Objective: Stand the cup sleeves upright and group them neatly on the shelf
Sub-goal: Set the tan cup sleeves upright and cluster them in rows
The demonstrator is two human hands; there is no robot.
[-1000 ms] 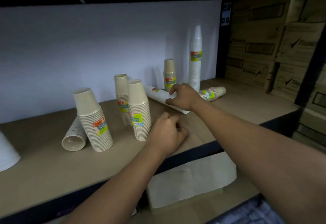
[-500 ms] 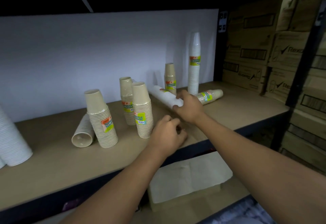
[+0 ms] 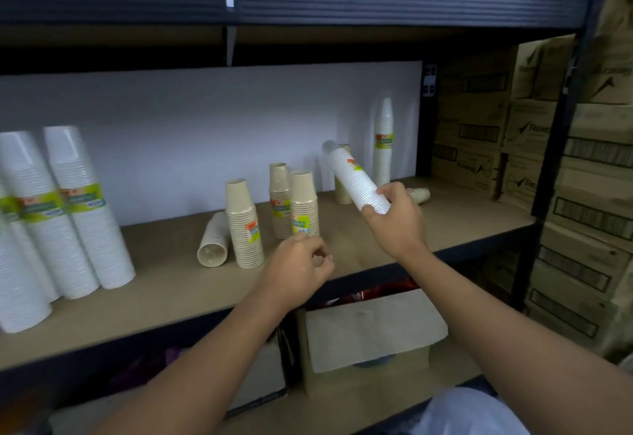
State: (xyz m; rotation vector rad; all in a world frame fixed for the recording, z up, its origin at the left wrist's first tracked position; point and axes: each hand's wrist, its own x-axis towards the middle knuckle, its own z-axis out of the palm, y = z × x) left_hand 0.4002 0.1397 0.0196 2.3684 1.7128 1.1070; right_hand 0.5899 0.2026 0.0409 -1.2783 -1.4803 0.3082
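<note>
White sleeve (image 3: 354,178): up off the shelf (image 3: 171,284), tilted, closed end pointing up and back toward the rear wall, open end low in the grip.
Right hand (image 3: 394,219): clamped around that sleeve's lower end, above the shelf's right half.
Left hand (image 3: 297,268): empty, fingers curled loosely together, hovering at the front edge just before the beige group.
Beige sleeves: three upright mid-shelf (image 3: 245,229), (image 3: 279,205), (image 3: 304,207); one lying flat (image 3: 213,246) beside the leftmost, mouth facing front.
Right rear: tall white sleeve (image 3: 383,143) upright by the back wall; short beige one (image 3: 418,194) on its side behind the right hand.
Left end: big white sleeves (image 3: 78,208) leaning together.
Beyond the shelf's right end: cardboard boxes (image 3: 534,147) stacked.
</note>
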